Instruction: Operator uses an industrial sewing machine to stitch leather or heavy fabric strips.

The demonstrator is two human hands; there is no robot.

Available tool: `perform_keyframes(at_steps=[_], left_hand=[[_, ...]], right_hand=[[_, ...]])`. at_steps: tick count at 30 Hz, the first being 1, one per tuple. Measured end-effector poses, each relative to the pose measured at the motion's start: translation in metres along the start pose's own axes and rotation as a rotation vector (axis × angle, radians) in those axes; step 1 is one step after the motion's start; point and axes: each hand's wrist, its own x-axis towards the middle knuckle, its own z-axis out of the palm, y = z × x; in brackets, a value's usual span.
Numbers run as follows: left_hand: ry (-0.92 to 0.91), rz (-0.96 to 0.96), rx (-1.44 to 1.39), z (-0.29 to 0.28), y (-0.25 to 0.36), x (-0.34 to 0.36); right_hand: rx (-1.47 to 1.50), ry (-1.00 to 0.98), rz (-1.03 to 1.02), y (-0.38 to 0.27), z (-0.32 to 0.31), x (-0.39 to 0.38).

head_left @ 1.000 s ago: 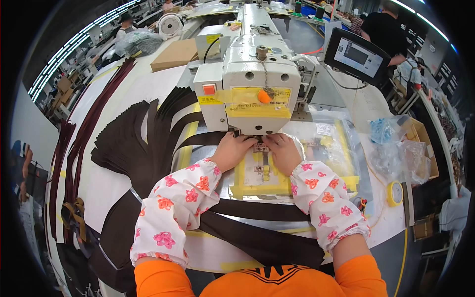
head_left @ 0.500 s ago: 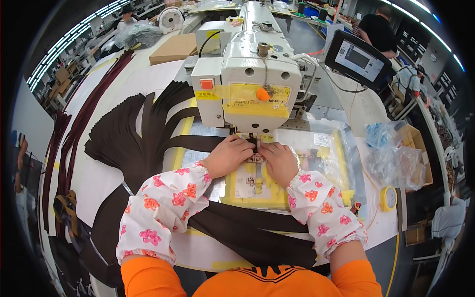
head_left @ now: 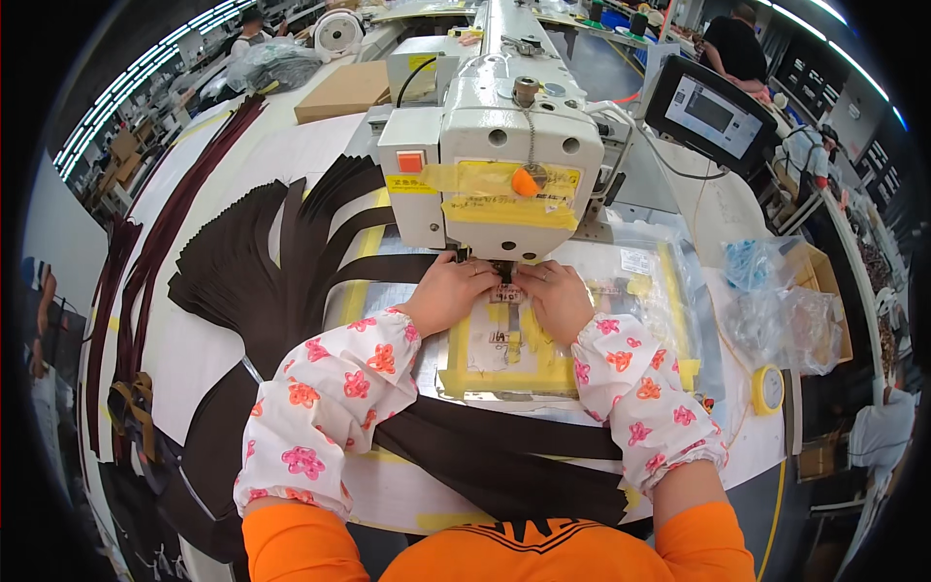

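Observation:
Both my hands are under the head of a white sewing machine (head_left: 504, 145), at a template (head_left: 475, 369) edged with yellow tape. My left hand (head_left: 448, 296) has curled fingers closed on the end of a dark brown strap (head_left: 373, 269) by the presser foot. My right hand (head_left: 551, 296) is just right of the foot, fingertips bent and pressed on the same dark piece, whose end is largely hidden by fingers. A fanned bundle of similar straps (head_left: 228, 242) lies left of the machine; more straps (head_left: 485, 446) lie between my forearms.
Maroon strips (head_left: 175, 223) and a cardboard piece (head_left: 339, 92) lie at left. At right are a screen (head_left: 710, 114), a box with plastic bags (head_left: 819, 272) and a yellow tape measure (head_left: 766, 388). Other people (head_left: 732, 48) work in the background.
Over the last second my hands have shifted slightly at the presser foot, staying close together with fingers on the strap. The whole view has moved a little; the person behind the screen has bent over.

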Motion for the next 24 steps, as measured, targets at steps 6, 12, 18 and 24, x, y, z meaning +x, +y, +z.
perform_keyframes(at_steps=[6, 12, 18, 24], left_hand=[[0.055, -0.021, -0.074, 0.003, -0.010, 0.003], [0.089, -0.095, -0.034, 0.007, -0.012, 0.005], [0.006, -0.279, 0.166, -0.027, -0.021, 0.001], [-0.271, -0.386, -0.048, -0.069, -0.023, -0.018]], right_hand=[[0.053, -0.003, 0.036, 0.005, -0.001, 0.002], [0.054, 0.033, 0.095, 0.002, 0.007, -0.001], [0.104, 0.068, 0.136, 0.006, 0.017, -0.002], [0.264, 0.049, 0.179, 0.004, 0.006, -0.016]])
